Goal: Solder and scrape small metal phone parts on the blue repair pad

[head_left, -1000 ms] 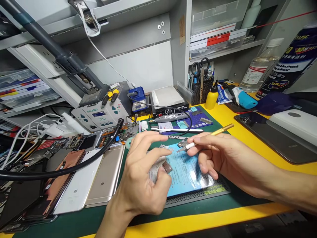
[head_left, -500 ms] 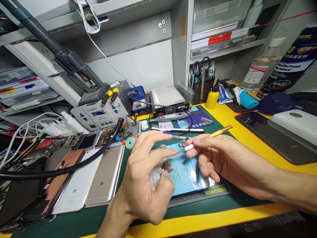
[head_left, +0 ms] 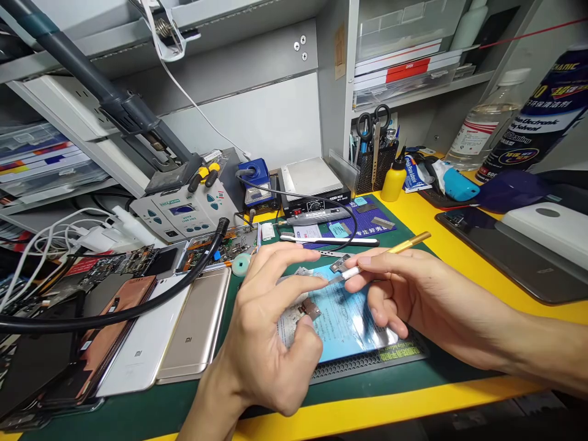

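My right hand [head_left: 413,288] grips a slim craft knife [head_left: 407,244] between thumb and fingers. It has a gold handle, a white front section and a grey pointed tip. My left hand [head_left: 275,331] is open, its thumb and fingers apart, with the index fingertip at or very close to the knife's tip. Below both hands lies a light blue sheet [head_left: 340,337] with print on it. A small brownish metal part [head_left: 311,309] sits on the sheet, seen between my left thumb and index finger. Close behind the knife is a small dark chip-like part [head_left: 339,263].
Several phones, including a gold phone [head_left: 197,324], lie at left beneath a black hose [head_left: 138,318]. A rework station [head_left: 184,214] and a hot plate [head_left: 312,180] stand behind. On the right are a yellow bottle [head_left: 392,179] and a dark phone [head_left: 496,260]. A toothbrush-like tool [head_left: 331,241] lies past my hands.
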The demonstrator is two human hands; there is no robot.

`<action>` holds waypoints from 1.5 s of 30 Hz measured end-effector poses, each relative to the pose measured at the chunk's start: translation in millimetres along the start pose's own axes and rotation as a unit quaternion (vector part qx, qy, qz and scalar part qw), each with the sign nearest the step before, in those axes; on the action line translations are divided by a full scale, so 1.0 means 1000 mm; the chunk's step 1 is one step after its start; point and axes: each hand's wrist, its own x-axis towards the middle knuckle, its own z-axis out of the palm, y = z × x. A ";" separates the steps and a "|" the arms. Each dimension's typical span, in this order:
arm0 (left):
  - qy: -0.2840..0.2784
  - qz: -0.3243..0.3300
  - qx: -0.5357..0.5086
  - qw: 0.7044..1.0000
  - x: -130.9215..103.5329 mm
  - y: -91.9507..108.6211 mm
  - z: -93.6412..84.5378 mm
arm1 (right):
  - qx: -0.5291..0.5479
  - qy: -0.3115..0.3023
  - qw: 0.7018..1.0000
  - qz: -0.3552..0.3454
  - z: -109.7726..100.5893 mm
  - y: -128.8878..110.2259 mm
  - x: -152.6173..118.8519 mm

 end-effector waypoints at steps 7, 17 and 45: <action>0.002 0.001 -0.003 1.000 -0.001 -0.001 0.000 | 0.003 0.000 1.000 0.002 0.000 0.000 0.001; 0.004 0.003 0.022 1.000 -0.001 -0.001 0.000 | 0.003 -0.006 1.000 0.004 -0.001 0.001 -0.001; 0.020 0.005 0.064 0.998 0.001 -0.003 0.002 | -0.017 0.021 1.000 0.009 -0.002 0.000 0.000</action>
